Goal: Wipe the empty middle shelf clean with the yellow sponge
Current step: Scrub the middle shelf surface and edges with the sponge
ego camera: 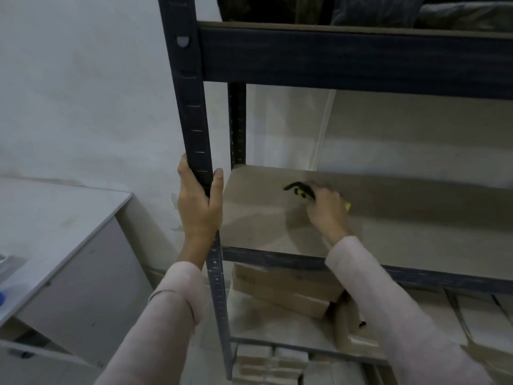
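Sponge pressed to the middle shelf under the right hand

The yellow sponge (347, 206) is almost wholly hidden beneath the right hand (327, 208), only a yellow corner being shown past the fingers, with a dark curled edge, probably a scouring layer, sticking out at the far side; it is held closed in that hand and laid against the middle shelf (416, 218), toward the left half of the board. It is judged to be light, soft and easily squashed, best gripped from above across its width with the palm flat so that pressure is spread. The shelf board looks bare and smooth. The front left upright (194, 107) of the rack is clasped firmly by the left hand (198, 207), fingers wrapped round it. Cardboard boxes (283, 293) are stacked on the shelf below.
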